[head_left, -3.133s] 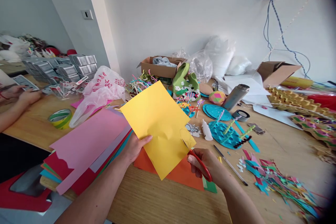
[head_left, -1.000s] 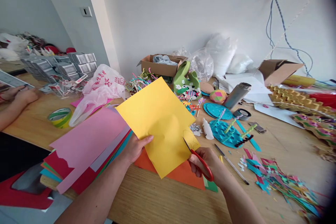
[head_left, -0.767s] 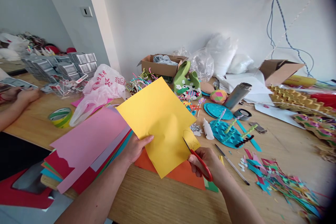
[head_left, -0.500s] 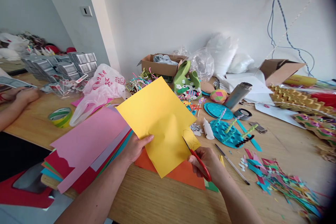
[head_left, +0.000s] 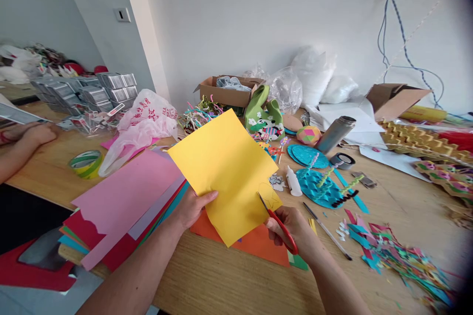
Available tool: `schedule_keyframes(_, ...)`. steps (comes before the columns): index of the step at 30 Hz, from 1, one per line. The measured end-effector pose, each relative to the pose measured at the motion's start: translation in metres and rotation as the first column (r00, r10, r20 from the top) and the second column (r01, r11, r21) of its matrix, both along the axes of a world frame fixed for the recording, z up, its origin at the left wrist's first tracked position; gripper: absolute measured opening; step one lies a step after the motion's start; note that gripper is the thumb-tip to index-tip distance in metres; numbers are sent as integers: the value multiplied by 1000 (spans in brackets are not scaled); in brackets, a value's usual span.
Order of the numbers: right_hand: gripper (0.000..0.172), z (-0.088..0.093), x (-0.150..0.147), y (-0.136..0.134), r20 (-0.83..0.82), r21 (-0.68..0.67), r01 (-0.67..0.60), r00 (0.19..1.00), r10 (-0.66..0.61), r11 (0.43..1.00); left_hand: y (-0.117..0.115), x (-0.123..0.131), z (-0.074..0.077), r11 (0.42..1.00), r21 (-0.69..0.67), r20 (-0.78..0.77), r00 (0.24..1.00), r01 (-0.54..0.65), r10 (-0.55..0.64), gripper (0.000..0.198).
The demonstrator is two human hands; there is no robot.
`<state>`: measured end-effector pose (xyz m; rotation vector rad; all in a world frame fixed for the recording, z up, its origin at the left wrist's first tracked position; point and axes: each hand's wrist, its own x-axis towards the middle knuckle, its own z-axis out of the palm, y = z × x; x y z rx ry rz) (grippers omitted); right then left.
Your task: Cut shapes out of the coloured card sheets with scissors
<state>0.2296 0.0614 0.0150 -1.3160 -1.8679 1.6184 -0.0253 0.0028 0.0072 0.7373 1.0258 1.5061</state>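
A yellow paper sheet [head_left: 225, 167] is held up over the wooden table [head_left: 229, 285]. My left hand [head_left: 192, 206] pinches its lower left edge, thumb on top. My right hand [head_left: 291, 229] is closed on red-handled scissors [head_left: 283, 229], whose blades [head_left: 263, 202] bite into the sheet's right edge beside a drawn pencil outline [head_left: 269, 194]. Under the sheet lies an orange sheet [head_left: 258, 248].
A stack of coloured paper with pink on top [head_left: 121, 202] lies at left, with a tape roll [head_left: 85, 163] and plastic bag [head_left: 142, 123] beyond. Teal craft discs [head_left: 318, 184], a glue bottle [head_left: 294, 183], a pencil [head_left: 327, 232] and paper scraps [head_left: 391, 253] are at right. Another person's hand [head_left: 35, 135] rests at far left.
The scissors have cut a little further into the yellow sheet's right edge along the drawn outline. The sheet has shifted slightly; both hands keep their grip.
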Motion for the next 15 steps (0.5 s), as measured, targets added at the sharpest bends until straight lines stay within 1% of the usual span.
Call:
schedule_keyframes(4,55,-1,1,1,7,0,9,1000,-9,1000,1,-1,-4,999,20,-24,999,-36,36,53)
schedule_keyframes(9,57,1,0,1,30,-19,21,999,-20,1000,1,-3,-7,998,40,-118,992,-42,46,39)
schedule_keyframes(13,58,-2,3,1,21,-15,4,1000,-4,1000,1,-3,-6,998,56,-138,990,-29,36,45)
schedule_keyframes(15,58,-3,5,2,-15,1,-30,999,30,1000,1,-3,-5,998,51,-139,990,-33,40,48)
